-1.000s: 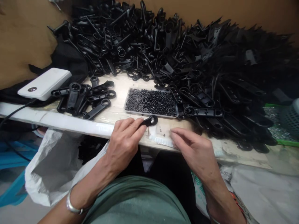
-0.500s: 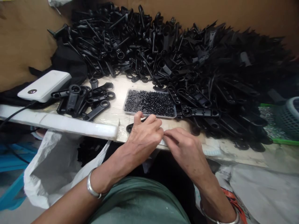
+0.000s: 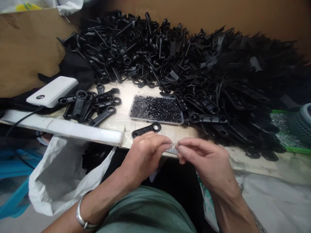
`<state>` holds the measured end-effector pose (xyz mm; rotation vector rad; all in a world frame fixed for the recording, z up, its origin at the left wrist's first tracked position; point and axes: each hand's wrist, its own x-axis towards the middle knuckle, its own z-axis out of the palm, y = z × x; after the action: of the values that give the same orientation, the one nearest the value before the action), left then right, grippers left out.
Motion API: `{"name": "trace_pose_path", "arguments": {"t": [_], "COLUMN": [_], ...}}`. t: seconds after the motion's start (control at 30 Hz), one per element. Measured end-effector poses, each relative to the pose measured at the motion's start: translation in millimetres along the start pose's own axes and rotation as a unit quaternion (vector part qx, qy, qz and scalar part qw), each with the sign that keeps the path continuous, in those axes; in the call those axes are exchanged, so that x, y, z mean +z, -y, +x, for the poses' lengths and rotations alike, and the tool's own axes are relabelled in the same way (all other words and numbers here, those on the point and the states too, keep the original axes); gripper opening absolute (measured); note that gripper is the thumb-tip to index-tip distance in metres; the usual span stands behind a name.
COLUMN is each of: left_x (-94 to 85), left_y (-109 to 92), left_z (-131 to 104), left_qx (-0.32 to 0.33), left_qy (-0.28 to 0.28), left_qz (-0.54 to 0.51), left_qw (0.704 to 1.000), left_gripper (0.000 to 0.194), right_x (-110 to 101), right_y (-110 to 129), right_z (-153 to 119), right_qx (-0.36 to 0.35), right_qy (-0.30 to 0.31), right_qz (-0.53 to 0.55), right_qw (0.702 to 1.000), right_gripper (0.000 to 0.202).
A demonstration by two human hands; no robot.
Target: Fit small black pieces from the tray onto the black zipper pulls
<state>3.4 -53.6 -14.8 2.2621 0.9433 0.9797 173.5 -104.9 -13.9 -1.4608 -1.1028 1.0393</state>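
My left hand (image 3: 149,152) is closed in a pinch over the table's front edge. A tiny shiny piece (image 3: 172,144), too small to name, shows at its fingertips. Facing it, my right hand (image 3: 206,158) also pinches, its fingertips almost touching the left ones; whatever they hold is hidden. Just beyond my left hand lies a black plastic arm-shaped part (image 3: 146,129) with a ring at one end. Behind that part stands a shallow clear tray (image 3: 155,121) filled with small black and greyish pieces.
A large heap of black plastic parts (image 3: 155,51) covers the back and right. A smaller group of such parts (image 3: 80,103) lies left, by a white power bank (image 3: 52,91) with a cable. An open white sack (image 3: 53,174) hangs below. A green tray (image 3: 282,129) stands far right.
My left hand has turned and drawn down, uncovering the black part's ring end. My right hand has shifted slightly right and down. A tiny shiny piece now shows between the fingertips. The view has shifted slightly.
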Motion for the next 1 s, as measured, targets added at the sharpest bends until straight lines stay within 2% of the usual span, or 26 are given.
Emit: {"name": "trace_pose_path", "arguments": {"t": [0.17, 0.37, 0.53, 0.7, 0.77, 0.9, 1.0], "left_x": [-3.0, -4.2, -6.6, -8.3, -7.7, -5.7, -3.8], "left_y": [0.6, 0.3, -1.5, -1.7, -1.1, 0.4, 0.9], "left_z": [-2.9, -6.6, -6.3, -7.9, -8.9, -10.4, -11.7], "left_qx": [-0.021, -0.022, -0.026, -0.048, -0.054, -0.072, -0.082], "left_qy": [0.015, 0.024, 0.042, 0.052, 0.052, 0.06, 0.056], "left_qz": [-0.036, -0.047, -0.047, -0.062, -0.071, -0.074, -0.079], "left_qw": [0.999, 0.998, 0.998, 0.996, 0.995, 0.993, 0.992], "left_gripper": [0.015, 0.018, 0.019, 0.018, 0.018, 0.018, 0.017], "right_x": [2.5, 9.0, 11.9, 13.5, 14.6, 16.9, 17.7], "right_y": [-4.0, 0.2, 5.4, 5.8, 5.3, 5.3, 5.7], "right_z": [-3.6, -6.7, -9.4, -12.5, -12.9, -12.9, -14.0], "right_qx": [0.006, -0.026, -0.114, -0.22, -0.21, -0.134, -0.131], "right_qy": [0.015, 0.002, 0.005, 0.002, -0.008, -0.019, -0.028], "right_qz": [-0.004, -0.062, -0.134, -0.229, -0.229, -0.194, -0.198], "right_qw": [1.0, 0.998, 0.984, 0.948, 0.95, 0.972, 0.971], "right_gripper": [0.014, 0.012, 0.013, 0.014, 0.014, 0.009, 0.008]}}
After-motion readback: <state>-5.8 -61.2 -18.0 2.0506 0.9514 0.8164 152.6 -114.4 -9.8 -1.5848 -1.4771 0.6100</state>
